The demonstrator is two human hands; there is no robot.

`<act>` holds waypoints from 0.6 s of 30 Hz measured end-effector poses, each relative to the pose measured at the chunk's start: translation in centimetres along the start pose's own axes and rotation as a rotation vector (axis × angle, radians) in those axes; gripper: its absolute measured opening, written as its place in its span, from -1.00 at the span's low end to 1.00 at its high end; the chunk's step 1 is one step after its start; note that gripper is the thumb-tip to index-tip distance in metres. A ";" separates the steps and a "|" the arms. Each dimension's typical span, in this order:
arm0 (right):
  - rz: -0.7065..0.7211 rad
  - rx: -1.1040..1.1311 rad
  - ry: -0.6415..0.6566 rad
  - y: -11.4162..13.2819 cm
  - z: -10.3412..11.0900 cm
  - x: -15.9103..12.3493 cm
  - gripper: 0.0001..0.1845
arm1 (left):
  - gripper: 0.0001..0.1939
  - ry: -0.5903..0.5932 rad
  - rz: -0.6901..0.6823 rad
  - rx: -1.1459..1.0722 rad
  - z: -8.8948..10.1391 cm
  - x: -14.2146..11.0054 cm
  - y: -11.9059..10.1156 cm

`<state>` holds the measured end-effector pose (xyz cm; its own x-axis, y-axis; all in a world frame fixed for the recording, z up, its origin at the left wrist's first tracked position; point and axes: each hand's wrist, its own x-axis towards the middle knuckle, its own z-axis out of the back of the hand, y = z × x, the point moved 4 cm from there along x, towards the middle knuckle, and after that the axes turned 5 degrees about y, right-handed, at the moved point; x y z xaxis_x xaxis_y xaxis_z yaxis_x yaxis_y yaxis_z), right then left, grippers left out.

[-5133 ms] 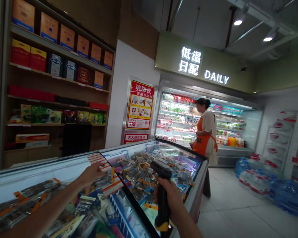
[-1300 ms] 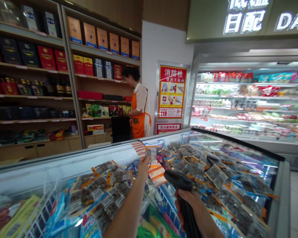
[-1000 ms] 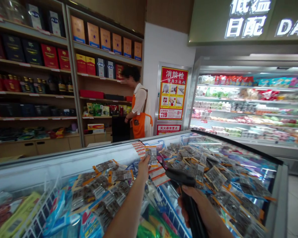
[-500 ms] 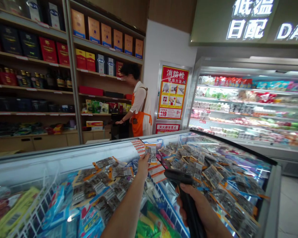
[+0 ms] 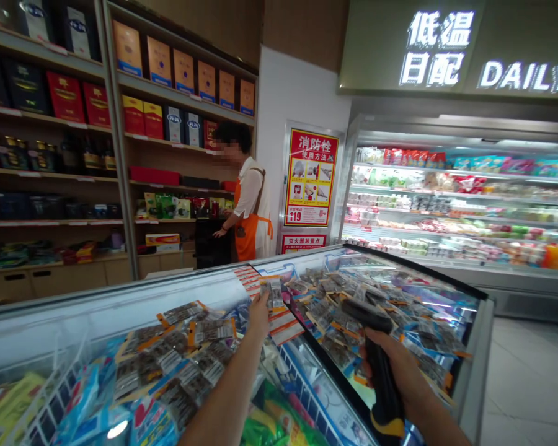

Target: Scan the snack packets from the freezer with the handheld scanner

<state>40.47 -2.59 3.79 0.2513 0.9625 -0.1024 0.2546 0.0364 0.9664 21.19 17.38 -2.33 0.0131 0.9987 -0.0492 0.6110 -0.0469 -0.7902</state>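
My left hand [image 5: 259,313] reaches to the middle of the chest freezer [image 5: 475,347], closed on a small plastic packet [image 5: 276,293] with orange edges and dark print. The packet is above a strip of red-and-white labels [image 5: 286,327] along the lid. Wrapped round the handle of a black and yellow barcode scanner [image 5: 380,371], my right hand [image 5: 402,365] is above the right-hand part of the freezer. The scanner's head points left, towards the packet side. Similar packets [image 5: 214,330] lie in a pile left of my left forearm, and more packets [image 5: 325,303] lie to the right.
A white wire basket [image 5: 58,396] and blue bags [image 5: 153,427] lie in the near left of the freezer. Behind it, a person in an orange apron [image 5: 246,238] stands near a shelf of boxes [image 5: 183,74]. A lit refrigerated display [image 5: 418,192] lines the back right.
My right hand with the scanner has moved right and away from the packet. My left hand still holds the packet. The view has turned slightly right. The person walked to the shelves and extended an arm.
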 end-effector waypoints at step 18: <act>0.083 0.177 -0.301 2.7 11.1 0.2 -0.69 | -0.67 0.060 -0.170 1.057 -11.2 2.5 4.7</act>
<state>51.59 -5.25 3.73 0.5348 0.8370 -0.1158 0.3734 -0.1112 0.9210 32.98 19.90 0.67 0.0493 0.9917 0.1185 -0.3865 0.1283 -0.9133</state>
